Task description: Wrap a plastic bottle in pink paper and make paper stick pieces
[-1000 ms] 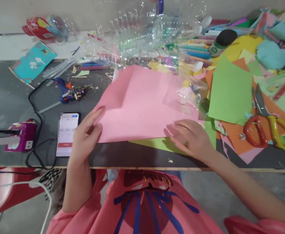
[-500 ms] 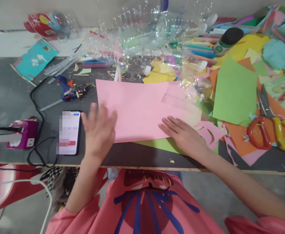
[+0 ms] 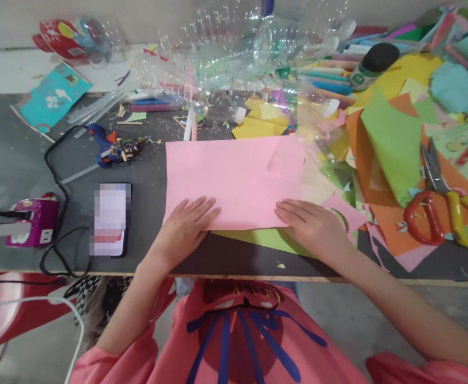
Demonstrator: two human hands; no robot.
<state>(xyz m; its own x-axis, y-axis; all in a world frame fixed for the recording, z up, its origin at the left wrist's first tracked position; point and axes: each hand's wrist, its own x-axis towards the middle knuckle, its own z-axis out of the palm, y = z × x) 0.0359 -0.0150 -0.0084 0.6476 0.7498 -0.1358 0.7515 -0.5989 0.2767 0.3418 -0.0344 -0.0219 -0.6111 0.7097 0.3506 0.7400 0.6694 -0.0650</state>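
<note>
A pink sheet of paper (image 3: 234,176) lies flat on the dark table in front of me. My left hand (image 3: 188,226) rests on its lower left part, fingers stretched out and a little apart. On the lower right corner lies my right hand (image 3: 311,224), its fingers extended flat over the paper. Neither hand grips anything. A green sheet (image 3: 261,240) pokes out from beneath the pink one along the near edge. Pink paper scraps (image 3: 348,213) lie just beyond my right hand.
Scissors (image 3: 437,197) with red and yellow handles lie at right on orange and green paper. At left are a phone (image 3: 109,218), a purple box (image 3: 31,221) with cords, and a blue glue gun (image 3: 103,144). Clear plastic bottles (image 3: 234,53) and a black-capped jar (image 3: 373,66) stand behind.
My left hand has come down from above the paper's left edge onto its lower left part. The pink sheet has shifted slightly, and the green sheet at right has changed its lie.
</note>
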